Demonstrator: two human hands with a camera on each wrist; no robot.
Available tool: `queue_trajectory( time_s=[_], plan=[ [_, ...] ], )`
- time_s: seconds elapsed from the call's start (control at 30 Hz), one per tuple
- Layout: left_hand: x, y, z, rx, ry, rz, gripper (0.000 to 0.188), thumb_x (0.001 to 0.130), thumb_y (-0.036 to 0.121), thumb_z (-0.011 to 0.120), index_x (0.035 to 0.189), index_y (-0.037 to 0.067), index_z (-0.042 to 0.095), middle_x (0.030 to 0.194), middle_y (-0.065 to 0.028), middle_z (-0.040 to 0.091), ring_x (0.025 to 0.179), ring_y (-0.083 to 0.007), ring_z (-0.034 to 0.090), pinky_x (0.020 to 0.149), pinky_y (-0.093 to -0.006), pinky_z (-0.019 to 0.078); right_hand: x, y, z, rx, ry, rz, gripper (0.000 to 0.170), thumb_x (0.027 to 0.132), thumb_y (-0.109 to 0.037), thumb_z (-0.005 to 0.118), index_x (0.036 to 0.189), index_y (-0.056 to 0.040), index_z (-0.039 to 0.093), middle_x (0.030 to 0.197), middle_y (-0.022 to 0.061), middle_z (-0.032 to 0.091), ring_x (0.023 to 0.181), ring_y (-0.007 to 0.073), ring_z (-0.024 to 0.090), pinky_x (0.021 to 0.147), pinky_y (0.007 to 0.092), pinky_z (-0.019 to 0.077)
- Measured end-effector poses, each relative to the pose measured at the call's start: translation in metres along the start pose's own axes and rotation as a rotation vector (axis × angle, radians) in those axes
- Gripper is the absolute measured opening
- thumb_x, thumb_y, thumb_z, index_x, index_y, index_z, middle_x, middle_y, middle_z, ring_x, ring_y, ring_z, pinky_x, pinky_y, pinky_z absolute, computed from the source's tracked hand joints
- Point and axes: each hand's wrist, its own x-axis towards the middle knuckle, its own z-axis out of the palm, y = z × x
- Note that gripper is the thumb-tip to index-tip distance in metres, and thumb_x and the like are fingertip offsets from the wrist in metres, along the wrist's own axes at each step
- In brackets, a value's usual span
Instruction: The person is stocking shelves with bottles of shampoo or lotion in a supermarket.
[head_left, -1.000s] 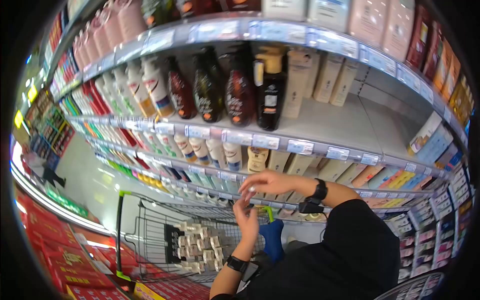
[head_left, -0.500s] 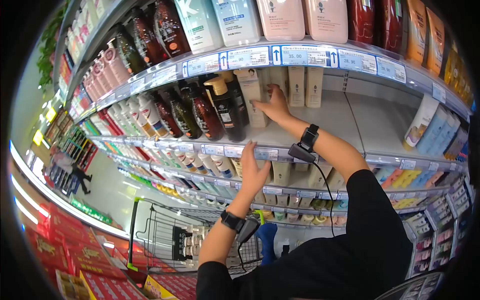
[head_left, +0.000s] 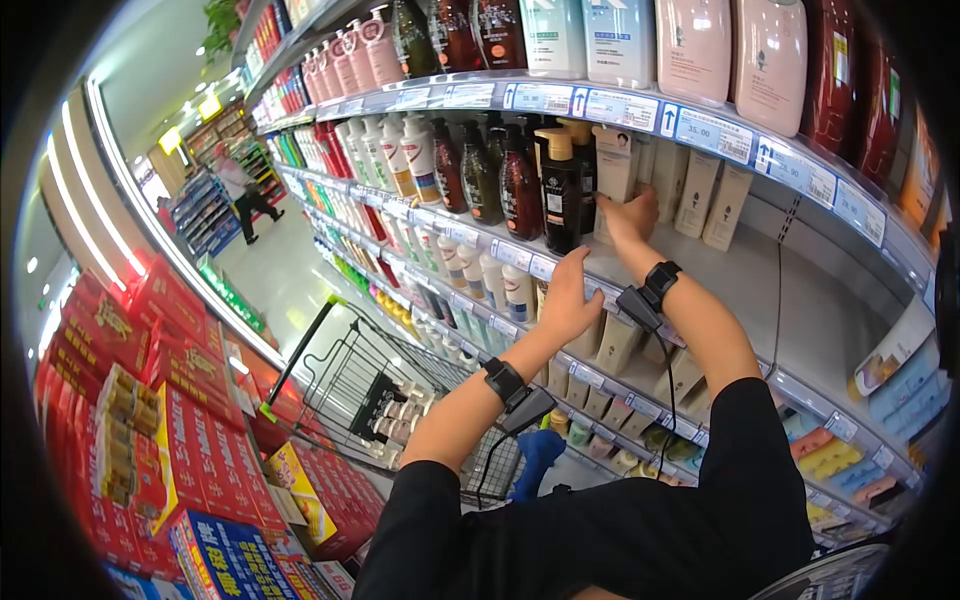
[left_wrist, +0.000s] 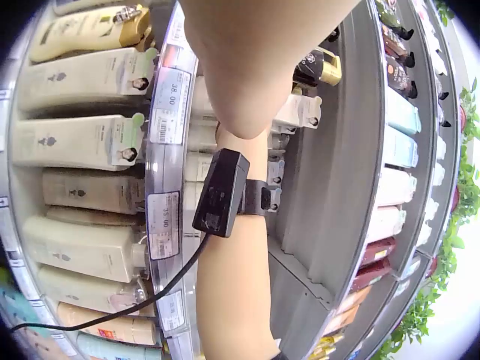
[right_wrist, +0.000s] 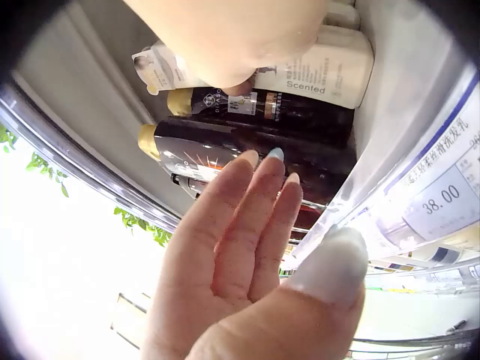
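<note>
Cream bottle [head_left: 614,160]: stood upright near the front edge of the shelf [head_left: 740,265], beside a black bottle [head_left: 563,198].
Handling: judged firm, slippery, heavy if full; best gripped mid-body.
Right hand [head_left: 632,215]: thumb laid across its front; grip cannot be told.
Left hand [head_left: 570,305]: fingers extended, nothing held.
Since 1.0 s ago: both hands raised to this shelf.

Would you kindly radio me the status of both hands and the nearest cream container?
Right hand at cream container, grip unclear. Left hand empty, near shelf edge. Container appears upright. Dark gold-topped bottle close on its left.
</note>
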Motion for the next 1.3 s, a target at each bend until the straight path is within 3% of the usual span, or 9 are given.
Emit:
queue_trajectory(
  time_s=[0.2,0.4,0.6,0.7,0.87,1.03,1.13,1.3],
  plan=[
    [-0.007,-0.004,0.002,-0.016,0.0,-0.126,0.062,0.072,0.01,0.062,0.128,-0.001,0.037,0.123,-0.0227,0.046,0.117,-0.0385,0.042,0.1,-0.0415,0.0336,0.003,-0.005,-0.009,-0.086,-0.08,0.039,0.075,0.055,-0.038,0.081,0.111,0.0015,0.049,0.11,0.0206,0.056,0.104,0.0365,0.054,0.087,0.0437,0.0446],
    [-0.009,0.005,0.002,-0.006,0.081,-0.165,0.058,0.073,0.011,0.061,0.126,-0.001,0.04,0.12,-0.0232,0.05,0.114,-0.038,0.047,0.098,-0.0401,0.0365,0.027,0.027,0.014,0.056,-0.209,-0.021,0.07,0.054,-0.038,0.08,0.106,0.0017,0.054,0.106,0.0207,0.061,0.099,0.0338,0.06,0.085,0.0405,0.0479],
    [0.01,-0.003,0.002,0.001,0.11,-0.165,0.058,0.074,0.014,0.067,0.123,-0.002,0.041,0.118,-0.0227,0.054,0.113,-0.036,0.052,0.096,-0.0389,0.0403,0.009,0.007,-0.031,0.261,-0.342,0.16,0.06,0.054,-0.023,0.083,0.103,-0.0001,0.057,0.097,0.0141,0.066,0.088,0.0223,0.065,0.077,0.0327,0.0514],
    [0.027,0.003,0.012,-0.029,0.086,-0.142,0.063,0.072,0.017,0.072,0.123,-0.003,0.041,0.119,-0.024,0.053,0.116,-0.0342,0.051,0.097,-0.0378,0.0399,0.0,0.0,-0.05,0.366,-0.426,0.176,0.057,0.059,-0.016,0.081,0.107,0.0004,0.055,0.102,0.0129,0.064,0.091,0.022,0.063,0.078,0.0324,0.051],
    [0.05,0.015,0.022,0.005,0.083,-0.087,0.067,0.068,0.022,0.076,0.121,-0.002,0.043,0.113,-0.0224,0.056,0.107,-0.0315,0.055,0.092,-0.0367,0.0432,-0.014,-0.015,-0.096,0.521,-0.512,0.099,0.058,0.058,-0.021,0.081,0.106,-0.0001,0.056,0.101,0.0129,0.065,0.092,0.0217,0.063,0.079,0.032,0.05],
    [0.058,0.047,-0.003,-0.159,-0.067,-0.162,0.065,0.066,0.025,0.078,0.117,0.002,0.047,0.1,-0.0168,0.062,0.09,-0.0238,0.063,0.079,-0.0331,0.049,-0.028,-0.024,-0.136,0.764,-0.697,0.056,0.051,0.064,-0.017,0.08,0.107,-0.0001,0.057,0.102,0.0113,0.064,0.092,0.0194,0.062,0.08,0.0313,0.0486],
    [0.047,0.065,-0.023,-0.182,-0.145,-0.207,0.062,0.062,0.025,0.081,0.111,0.0,0.05,0.093,-0.0148,0.064,0.083,-0.0215,0.063,0.076,-0.0322,0.0496,-0.044,-0.026,-0.153,0.807,-0.767,0.189,0.048,0.067,-0.016,0.079,0.109,-0.001,0.059,0.101,0.0096,0.065,0.092,0.0182,0.062,0.081,0.0305,0.048],
    [0.008,0.061,-0.037,-0.226,-0.231,-0.329,0.062,0.057,0.022,0.082,0.107,-0.001,0.052,0.094,-0.0142,0.063,0.084,-0.0205,0.062,0.076,-0.0313,0.0487,-0.072,-0.009,-0.156,0.863,-0.964,0.243,0.045,0.071,-0.014,0.077,0.11,-0.0023,0.059,0.104,0.0071,0.064,0.096,0.0167,0.06,0.083,0.0295,0.0468]
  ],
)
